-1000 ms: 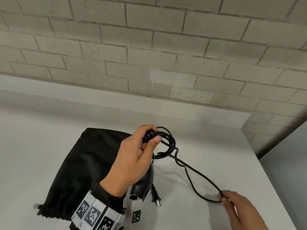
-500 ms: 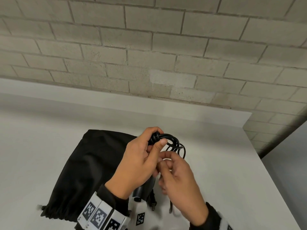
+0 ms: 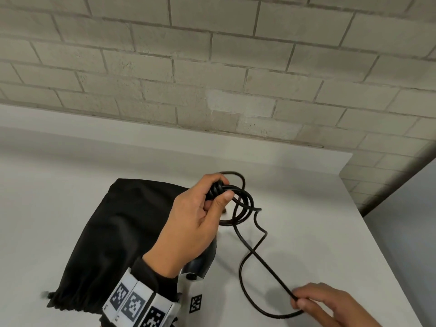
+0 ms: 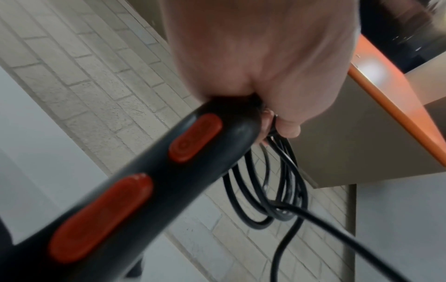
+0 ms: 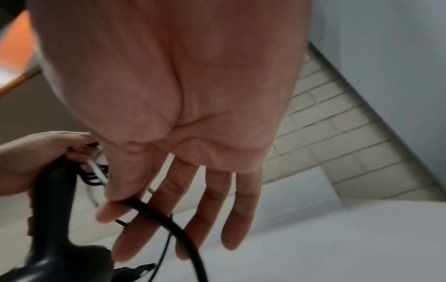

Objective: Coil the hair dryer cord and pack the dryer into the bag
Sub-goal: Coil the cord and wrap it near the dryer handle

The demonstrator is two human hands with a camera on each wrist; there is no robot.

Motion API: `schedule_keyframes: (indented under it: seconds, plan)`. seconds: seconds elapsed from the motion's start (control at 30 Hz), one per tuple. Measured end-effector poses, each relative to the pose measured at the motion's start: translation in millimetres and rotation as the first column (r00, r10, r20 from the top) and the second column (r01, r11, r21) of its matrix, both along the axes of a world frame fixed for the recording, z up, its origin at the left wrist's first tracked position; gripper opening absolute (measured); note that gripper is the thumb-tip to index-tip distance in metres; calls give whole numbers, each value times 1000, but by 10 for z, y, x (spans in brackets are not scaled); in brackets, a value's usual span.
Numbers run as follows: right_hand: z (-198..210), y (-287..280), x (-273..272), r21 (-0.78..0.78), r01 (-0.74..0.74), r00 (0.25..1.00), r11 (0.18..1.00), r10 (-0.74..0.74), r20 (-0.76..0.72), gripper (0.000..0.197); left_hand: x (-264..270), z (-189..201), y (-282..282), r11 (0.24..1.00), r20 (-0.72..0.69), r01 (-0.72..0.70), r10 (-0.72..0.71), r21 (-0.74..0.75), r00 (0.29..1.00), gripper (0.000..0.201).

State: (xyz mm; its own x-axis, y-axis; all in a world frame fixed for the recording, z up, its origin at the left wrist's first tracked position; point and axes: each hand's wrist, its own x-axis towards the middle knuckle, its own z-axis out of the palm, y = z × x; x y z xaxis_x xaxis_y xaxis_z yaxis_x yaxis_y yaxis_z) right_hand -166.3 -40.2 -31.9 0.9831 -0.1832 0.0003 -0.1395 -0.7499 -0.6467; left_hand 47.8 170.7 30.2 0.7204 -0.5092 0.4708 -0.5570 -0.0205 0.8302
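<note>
My left hand (image 3: 200, 215) grips the end of the black hair dryer's handle (image 4: 149, 181) together with several coiled loops of its black cord (image 3: 240, 201). The dryer (image 3: 203, 263) hangs under that hand, mostly hidden in the head view; its handle shows two red buttons in the left wrist view. Loose cord runs down across the table to my right hand (image 3: 330, 305) at the lower right. There my thumb (image 5: 115, 206) pinches the cord (image 5: 154, 211) against otherwise straight fingers. A black drawstring bag (image 3: 113, 232) lies flat on the table under my left arm.
The white table (image 3: 318, 220) ends at its right edge near my right hand. A brick wall (image 3: 212, 67) runs along the back. An orange-edged surface (image 4: 398, 91) appears in the left wrist view.
My right hand has left the coil at my left hand and moved down to the lower right, drawing out a length of loose cord. The left hand still holds the coil.
</note>
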Motion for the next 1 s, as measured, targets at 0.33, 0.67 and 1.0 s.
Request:
schedule_keyframes:
  seconds: [0.33, 0.67, 1.0]
  plan:
    - [-213, -307, -302, -228, 147, 988, 963, -134, 71, 13, 215, 14, 182, 984, -11, -180, 180, -20, 984, 20]
    - [510, 554, 776, 107, 147, 884, 983, -179, 431, 37, 85, 11, 118, 998, -30, -65, 65, -5, 997, 14]
    - [393, 851, 899, 229, -113, 966, 967, 53, 254, 10, 106, 2, 151, 996, -5, -89, 89, -6, 996, 16]
